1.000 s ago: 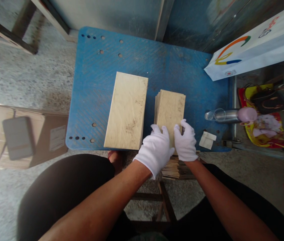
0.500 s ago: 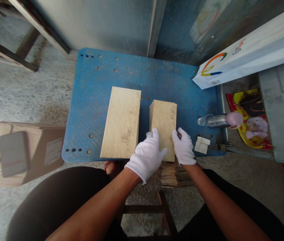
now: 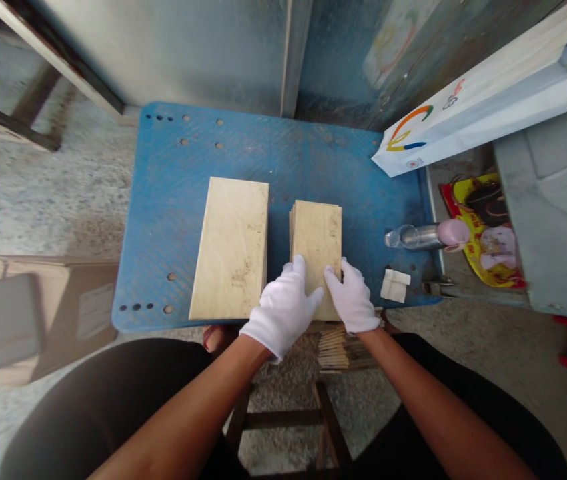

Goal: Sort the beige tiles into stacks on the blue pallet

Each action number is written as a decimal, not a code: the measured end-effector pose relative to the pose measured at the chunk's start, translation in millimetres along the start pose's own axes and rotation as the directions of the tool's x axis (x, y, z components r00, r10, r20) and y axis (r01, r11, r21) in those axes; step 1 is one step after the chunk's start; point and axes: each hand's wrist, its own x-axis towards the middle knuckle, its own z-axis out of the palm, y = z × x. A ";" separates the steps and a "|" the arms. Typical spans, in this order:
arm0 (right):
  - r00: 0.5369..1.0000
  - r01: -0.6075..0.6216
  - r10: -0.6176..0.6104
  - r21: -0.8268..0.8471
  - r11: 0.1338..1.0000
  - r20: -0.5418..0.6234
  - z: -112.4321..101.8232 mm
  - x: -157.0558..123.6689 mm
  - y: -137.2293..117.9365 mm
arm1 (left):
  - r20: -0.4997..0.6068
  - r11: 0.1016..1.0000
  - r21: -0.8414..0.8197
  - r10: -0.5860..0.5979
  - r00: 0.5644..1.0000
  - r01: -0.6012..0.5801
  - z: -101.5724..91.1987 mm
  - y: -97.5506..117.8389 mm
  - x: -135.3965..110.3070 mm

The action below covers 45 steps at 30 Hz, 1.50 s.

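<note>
In the head view, a narrow stack of thin wooden boards [image 3: 317, 233] lies on the blue table, its layers slightly uneven along the left side. My left hand [image 3: 286, 303], in a white glove, presses the stack's lower left side, thumb stretched over the top board. From the lower right, my right hand [image 3: 352, 298], gloved too, grips the edge, with its thumb on the top face and its fingers partly hidden beyond the side. Left of these, a wider stack of wooden boards [image 3: 231, 247] lies flat, untouched, with dark smudges on its top.
The blue table [image 3: 173, 180] has holes near its corners. A steel bottle [image 3: 422, 237] with a pink cap lies right, near a folded white paper [image 3: 395, 285]. A white paper bag [image 3: 428, 137] stands behind. More boards [image 3: 332, 350] are stacked below the table edge; a cardboard box [image 3: 63, 300] sits left.
My right thumb has moved from the stack's right edge onto its top board. My left hand stays at the left side. The whole view has shifted slightly.
</note>
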 end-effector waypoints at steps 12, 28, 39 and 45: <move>0.996 -0.068 0.074 0.091 0.994 -0.059 -9.1 3.0 2.9 | 0.003 0.997 0.054 0.048 0.999 -0.048 -7.4 6.7 -9.5; 0.983 -0.104 0.144 0.292 0.951 -0.117 -5.7 -47.2 30.8 | 0.013 0.995 0.016 0.099 0.995 -0.099 -15.0 6.5 -22.5; 0.966 -0.205 0.249 0.384 0.900 -0.068 8.0 -75.1 24.0 | -0.005 0.992 0.049 0.118 0.993 -0.117 -17.1 0.8 -26.9; 0.915 -0.382 0.404 0.291 0.877 -0.015 16.4 -94.2 27.1 | -0.003 0.990 0.048 0.132 0.991 -0.132 -16.6 2.2 -26.9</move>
